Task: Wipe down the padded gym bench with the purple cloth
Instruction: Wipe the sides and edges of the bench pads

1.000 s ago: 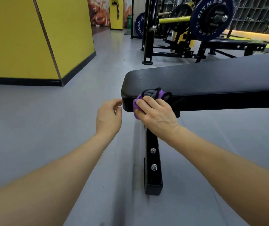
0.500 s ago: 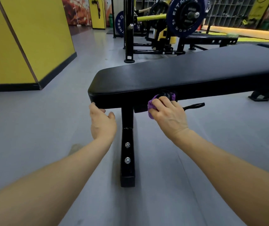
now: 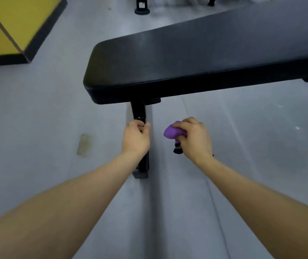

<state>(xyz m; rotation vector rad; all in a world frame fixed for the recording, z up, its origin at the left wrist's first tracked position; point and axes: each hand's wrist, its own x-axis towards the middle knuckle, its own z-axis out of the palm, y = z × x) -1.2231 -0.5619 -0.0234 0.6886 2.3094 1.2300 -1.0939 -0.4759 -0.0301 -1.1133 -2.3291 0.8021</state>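
The black padded bench (image 3: 186, 58) stretches from the centre to the upper right, seen from above. Its black leg (image 3: 139, 111) drops to a foot bar on the grey floor. My right hand (image 3: 194, 137) grips the bunched purple cloth (image 3: 171, 132), with a dark part of the cloth hanging below the fist. That hand is in the air in front of the bench, clear of the pad. My left hand (image 3: 136, 136) hovers in front of the leg with its fingers loosely curled, holding nothing that I can see.
A yellow wall block with a black base (image 3: 9, 25) stands at the upper left. The foot of a black rack (image 3: 142, 10) sits beyond the bench at the top. A pale stain (image 3: 84, 144) marks the floor left of my left hand.
My right hand has pulled the cloth off the bench's near side edge and back toward me. My left hand has let go of the pad's corner. The view has tilted downward.
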